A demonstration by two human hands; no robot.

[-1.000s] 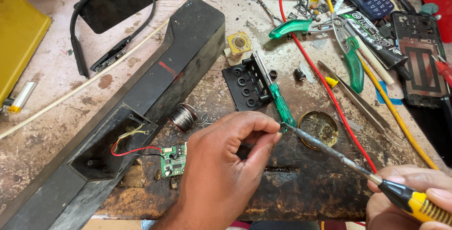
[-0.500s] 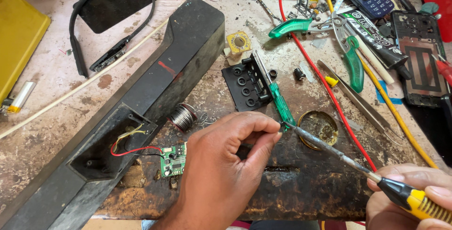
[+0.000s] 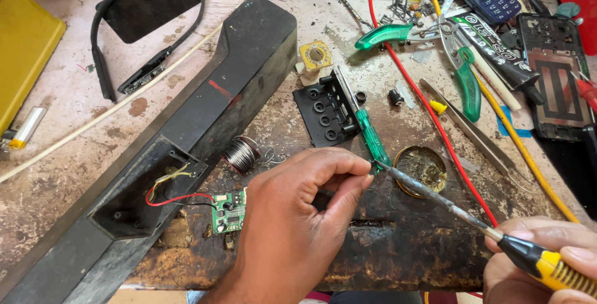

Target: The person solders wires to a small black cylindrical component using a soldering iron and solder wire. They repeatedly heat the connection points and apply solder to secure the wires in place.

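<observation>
No real change from a second ago: left hand point(image 3: 298, 217) still pinches something tiny, can't tell what, at the soldering iron point(image 3: 472, 223) tip; right hand point(image 3: 541, 260) grips its yellow handle. Green circuit board point(image 3: 229, 212) sits just left, wired into black speaker housing point(image 3: 205, 117). Flux tin point(image 3: 423, 168), green screwdriver point(image 3: 372, 139) crowd the tip; solder spool point(image 3: 239, 153), pliers point(image 3: 448, 49) beyond

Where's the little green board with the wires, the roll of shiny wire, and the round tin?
green circuit board point(image 3: 229, 211): head view, on the middle of the board.
solder spool point(image 3: 239, 153): head view, on the wound silver wire.
round tin point(image 3: 423, 169): head view, on its dark inside.
</observation>
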